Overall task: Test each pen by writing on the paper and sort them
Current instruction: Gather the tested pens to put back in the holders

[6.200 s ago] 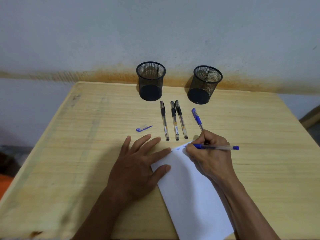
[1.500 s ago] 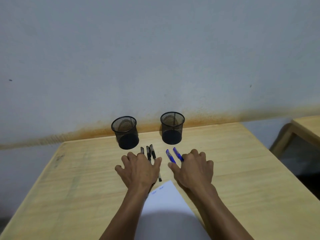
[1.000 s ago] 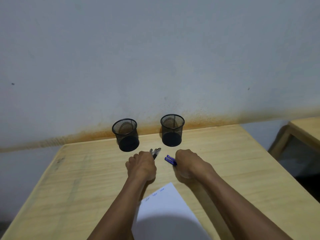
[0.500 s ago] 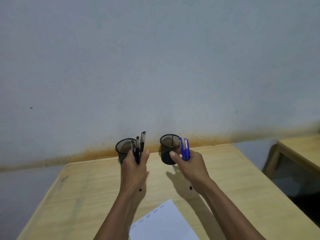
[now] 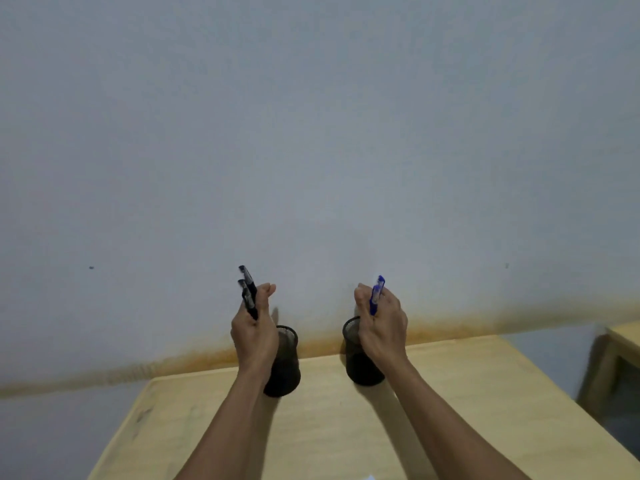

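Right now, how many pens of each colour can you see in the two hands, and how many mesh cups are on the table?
Black pens in the left hand: 2 visible
Blue pens in the right hand: at least 1; they overlap
Mesh cups: 2
Total: 5 visible

Black pens (image 5: 248,292): a bundle with dark caps pointing up, held upright and slightly tilted, raised above the left mesh cup (image 5: 284,362). Blue pens (image 5: 376,294): blue caps up, near vertical, raised above the right mesh cup (image 5: 360,358). Both black mesh cups stand upright at the table's far edge. Paper (image 5: 370,477): one white corner visible at the bottom edge.
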`<state>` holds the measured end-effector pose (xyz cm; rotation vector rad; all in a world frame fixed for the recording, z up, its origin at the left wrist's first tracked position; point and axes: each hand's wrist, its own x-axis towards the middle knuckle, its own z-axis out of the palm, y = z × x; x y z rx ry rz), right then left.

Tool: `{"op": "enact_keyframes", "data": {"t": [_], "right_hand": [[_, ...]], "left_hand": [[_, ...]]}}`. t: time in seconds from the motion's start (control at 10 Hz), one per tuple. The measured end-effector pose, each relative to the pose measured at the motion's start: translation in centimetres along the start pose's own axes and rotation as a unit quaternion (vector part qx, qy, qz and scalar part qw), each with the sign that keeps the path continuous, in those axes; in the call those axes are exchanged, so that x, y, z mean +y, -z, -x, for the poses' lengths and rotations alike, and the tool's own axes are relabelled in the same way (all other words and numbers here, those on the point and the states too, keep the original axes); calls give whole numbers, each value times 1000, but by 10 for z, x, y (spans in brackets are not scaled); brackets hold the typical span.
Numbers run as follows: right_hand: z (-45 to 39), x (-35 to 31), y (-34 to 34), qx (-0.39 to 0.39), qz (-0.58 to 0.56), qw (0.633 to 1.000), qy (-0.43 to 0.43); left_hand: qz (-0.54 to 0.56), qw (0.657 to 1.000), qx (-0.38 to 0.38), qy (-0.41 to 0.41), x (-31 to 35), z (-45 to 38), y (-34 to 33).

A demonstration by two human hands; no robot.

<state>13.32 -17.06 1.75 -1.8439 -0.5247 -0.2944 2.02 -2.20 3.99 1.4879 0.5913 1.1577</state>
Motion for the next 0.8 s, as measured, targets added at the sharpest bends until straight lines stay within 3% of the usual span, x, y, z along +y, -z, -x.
{"op": "enact_keyframes", "data": {"t": [0.1,0.2,0.4,0.8], "right_hand": [[7,17,-5,-13,34,999,-23],[13,33,-12,-19,71,996,-52],[21,48,-16,-43,38,996,-64],[27,38,-2,-62,-15,997,-48]], "left_hand": [[-1,1000,4,1,-17,1,3],[-79,997,11,-7,-38,0,5],[-149,988,13,39,-60,14,10],[-78,997,-19,-3,-67,15,15]]}}
